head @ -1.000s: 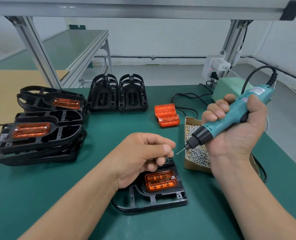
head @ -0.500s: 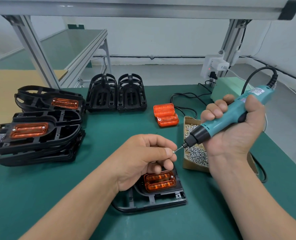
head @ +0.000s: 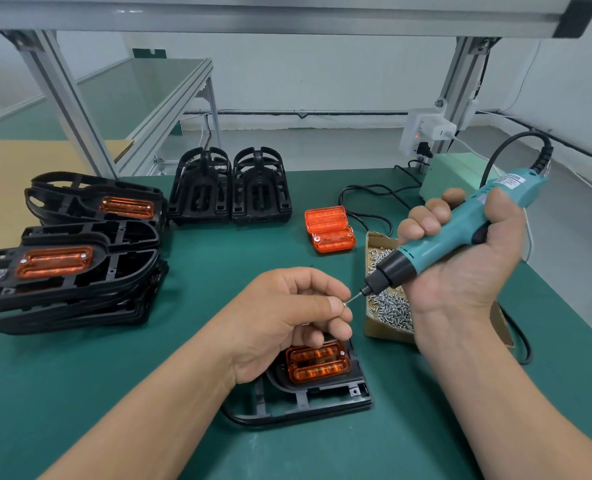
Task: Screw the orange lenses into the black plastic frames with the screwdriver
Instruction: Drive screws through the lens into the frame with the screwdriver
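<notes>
A black plastic frame (head: 325, 398) lies on the green mat in front of me, with an orange lens (head: 317, 363) seated in it. Above it, my left hand (head: 287, 317) pinches a small screw (head: 345, 303) between thumb and forefinger. My right hand (head: 467, 261) grips the teal electric screwdriver (head: 454, 233); its thin bit touches the screw. My left hand hides part of the frame and lens.
A cardboard box of screws (head: 389, 303) sits right of the frame. Two loose orange lenses (head: 329, 230) lie behind it. Stacked frames with lenses (head: 69, 271) stand at left, upright empty frames (head: 230, 188) at the back, a power unit (head: 457, 174) far right.
The screwdriver tip and my left hand have come together, so the bit now meets the screw in my fingers. My left hand rose slightly off the frame.
</notes>
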`<control>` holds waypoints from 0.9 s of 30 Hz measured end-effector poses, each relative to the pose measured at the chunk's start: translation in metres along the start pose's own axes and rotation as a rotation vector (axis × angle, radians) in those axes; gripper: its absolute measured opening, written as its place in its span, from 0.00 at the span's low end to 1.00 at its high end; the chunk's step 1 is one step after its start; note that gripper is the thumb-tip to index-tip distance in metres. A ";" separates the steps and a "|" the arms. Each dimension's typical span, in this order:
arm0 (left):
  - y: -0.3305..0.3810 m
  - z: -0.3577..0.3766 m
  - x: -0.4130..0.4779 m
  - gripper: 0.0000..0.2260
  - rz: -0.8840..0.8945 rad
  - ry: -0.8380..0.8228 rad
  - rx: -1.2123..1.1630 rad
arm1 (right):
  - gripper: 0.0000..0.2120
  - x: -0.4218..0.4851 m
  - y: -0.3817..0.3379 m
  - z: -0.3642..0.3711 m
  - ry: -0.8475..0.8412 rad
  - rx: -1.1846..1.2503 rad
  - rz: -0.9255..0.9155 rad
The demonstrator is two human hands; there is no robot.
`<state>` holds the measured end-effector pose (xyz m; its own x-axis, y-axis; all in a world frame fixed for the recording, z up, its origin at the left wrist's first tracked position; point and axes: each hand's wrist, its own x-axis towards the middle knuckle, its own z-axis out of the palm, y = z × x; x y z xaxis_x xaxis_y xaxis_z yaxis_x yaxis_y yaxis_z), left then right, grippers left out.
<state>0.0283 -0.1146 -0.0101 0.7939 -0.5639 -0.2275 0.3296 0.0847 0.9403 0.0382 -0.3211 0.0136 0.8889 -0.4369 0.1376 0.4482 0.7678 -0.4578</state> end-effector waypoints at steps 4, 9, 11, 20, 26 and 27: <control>0.000 -0.001 0.000 0.06 0.035 0.033 0.051 | 0.16 -0.001 0.003 0.002 -0.011 -0.038 -0.014; 0.002 -0.005 0.001 0.06 0.093 0.078 0.154 | 0.16 -0.002 0.008 0.003 -0.017 -0.082 0.033; 0.003 -0.008 0.001 0.06 0.102 0.094 0.167 | 0.17 -0.002 0.010 0.002 0.005 -0.106 0.047; 0.006 -0.017 0.000 0.07 0.105 0.055 0.379 | 0.20 -0.005 0.020 0.000 0.056 -0.106 0.124; 0.014 -0.025 0.000 0.08 0.101 0.100 0.432 | 0.20 -0.008 0.019 -0.002 0.040 -0.046 0.146; 0.016 -0.029 0.000 0.08 0.108 0.144 0.475 | 0.20 -0.009 0.020 -0.002 0.030 -0.054 0.148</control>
<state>0.0484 -0.0896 -0.0024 0.8840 -0.4506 -0.1242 0.0001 -0.2656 0.9641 0.0388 -0.3027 0.0012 0.9414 -0.3350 0.0394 0.3059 0.7987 -0.5181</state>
